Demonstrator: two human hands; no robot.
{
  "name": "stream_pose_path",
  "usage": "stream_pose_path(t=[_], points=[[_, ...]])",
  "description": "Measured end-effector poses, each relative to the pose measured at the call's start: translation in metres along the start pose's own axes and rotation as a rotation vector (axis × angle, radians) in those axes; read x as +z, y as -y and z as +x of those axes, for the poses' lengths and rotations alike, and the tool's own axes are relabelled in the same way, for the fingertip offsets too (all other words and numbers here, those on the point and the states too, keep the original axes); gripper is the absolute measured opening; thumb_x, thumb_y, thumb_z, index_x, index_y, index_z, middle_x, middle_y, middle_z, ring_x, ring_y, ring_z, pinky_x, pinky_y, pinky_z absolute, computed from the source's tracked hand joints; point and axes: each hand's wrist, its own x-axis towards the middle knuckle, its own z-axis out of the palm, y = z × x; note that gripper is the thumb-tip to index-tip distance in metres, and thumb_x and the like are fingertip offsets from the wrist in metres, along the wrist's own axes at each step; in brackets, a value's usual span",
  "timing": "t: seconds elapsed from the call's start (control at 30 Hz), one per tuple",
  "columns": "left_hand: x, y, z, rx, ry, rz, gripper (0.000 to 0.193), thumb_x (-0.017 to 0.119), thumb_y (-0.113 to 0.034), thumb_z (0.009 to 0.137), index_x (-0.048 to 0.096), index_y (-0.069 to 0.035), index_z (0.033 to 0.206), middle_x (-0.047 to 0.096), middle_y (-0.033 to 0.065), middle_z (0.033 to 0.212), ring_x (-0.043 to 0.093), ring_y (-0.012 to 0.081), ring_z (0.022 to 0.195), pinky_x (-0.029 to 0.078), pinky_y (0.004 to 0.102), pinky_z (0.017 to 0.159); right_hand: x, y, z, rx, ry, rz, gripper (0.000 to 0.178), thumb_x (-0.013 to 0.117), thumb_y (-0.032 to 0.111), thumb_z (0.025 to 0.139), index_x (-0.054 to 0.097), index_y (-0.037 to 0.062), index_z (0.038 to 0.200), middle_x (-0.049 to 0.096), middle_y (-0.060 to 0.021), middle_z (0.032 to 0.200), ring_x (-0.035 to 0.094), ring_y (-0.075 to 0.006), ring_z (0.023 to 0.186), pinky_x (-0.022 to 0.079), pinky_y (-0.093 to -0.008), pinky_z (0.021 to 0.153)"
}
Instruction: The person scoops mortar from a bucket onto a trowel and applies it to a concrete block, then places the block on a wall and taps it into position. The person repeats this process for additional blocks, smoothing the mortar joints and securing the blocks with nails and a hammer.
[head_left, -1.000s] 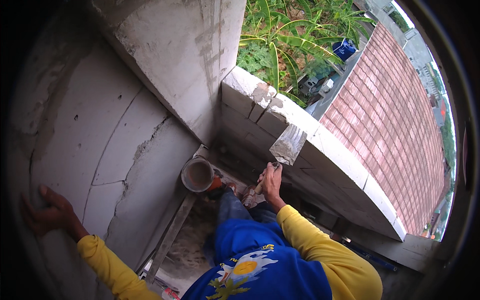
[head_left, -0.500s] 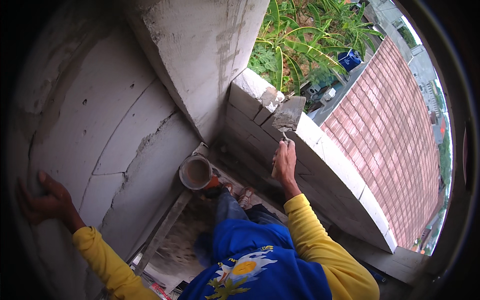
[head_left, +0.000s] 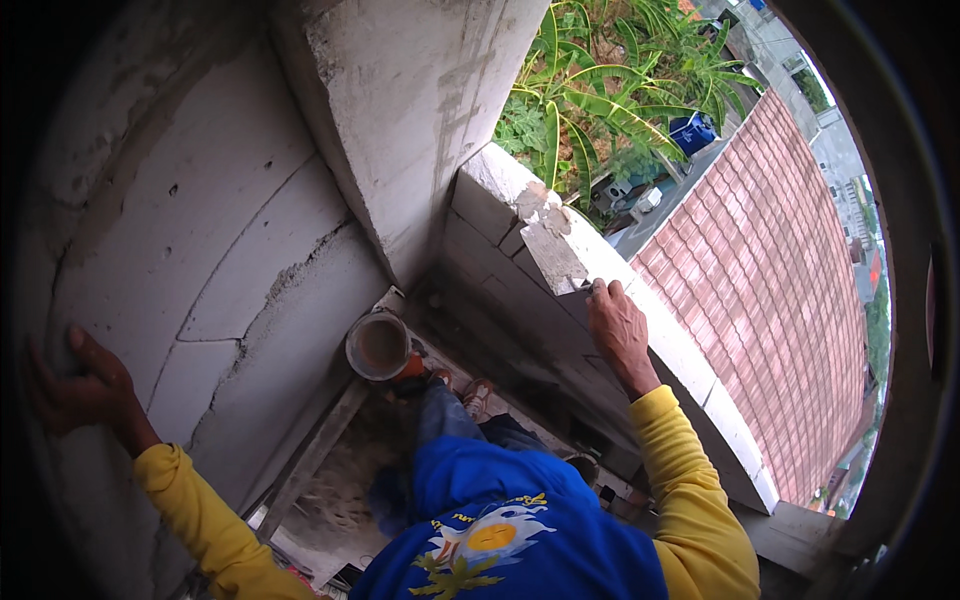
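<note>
My right hand [head_left: 620, 335] grips a trowel by its handle, which is mostly hidden under the fingers. The trowel's flat, mortar-smeared blade [head_left: 552, 258] lies at the inner edge of the low block wall's pale top [head_left: 690, 375]. Just beyond the blade, grey mortar [head_left: 545, 205] is smeared over that top, near the concrete column. Far to the left, my left hand [head_left: 88, 388] is open against the large block wall [head_left: 215, 250], thumb apart from the fingers; the fingertips are dim at the picture's dark rim.
A round bucket [head_left: 352, 345] holding grey mix stands by my feet, beside a wooden plank [head_left: 315, 450]. The concrete column [head_left: 410, 110] rises where the walls meet. Past the low wall lie a red tiled roof [head_left: 750, 310] and green plants [head_left: 600, 90], well below.
My right hand has moved right and slightly nearer, and the trowel blade has swung over to point left and away. My left hand stays on the wall. The view has shifted slightly.
</note>
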Motion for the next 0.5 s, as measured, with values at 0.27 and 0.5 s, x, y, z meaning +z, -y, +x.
stream_pose_path(t=[0.27, 0.5], points=[[-0.004, -0.009, -0.004, -0.023, 0.034, -0.019, 0.062, 0.065, -0.064, 0.101, 0.077, -0.007, 0.123, 0.080, 0.0117, 0.112, 0.078, 0.0303, 0.092, 0.054, 0.0391, 0.076, -0.010, -0.025, 0.012, 0.128, -0.012, 0.151, 0.036, 0.064, 0.029, 0.105, 0.065, 0.0034, 0.130, 0.067, -0.0215, 0.116, 0.072, -0.0432, 0.099, 0.058, -0.0527, 0.082], [-0.008, -0.001, -0.011, -0.065, 0.110, -0.018, 0.061, 0.066, -0.062, 0.101, 0.078, -0.007, 0.121, 0.080, 0.0131, 0.110, 0.078, 0.0319, 0.091, 0.057, 0.0389, 0.075, -0.027, 0.001, 0.012, 0.024, 0.111, 0.265, 0.034, 0.066, 0.029, 0.103, 0.070, 0.0015, 0.123, 0.070, -0.0228, 0.111, 0.070, -0.0425, 0.102, 0.054, -0.0527, 0.088]])
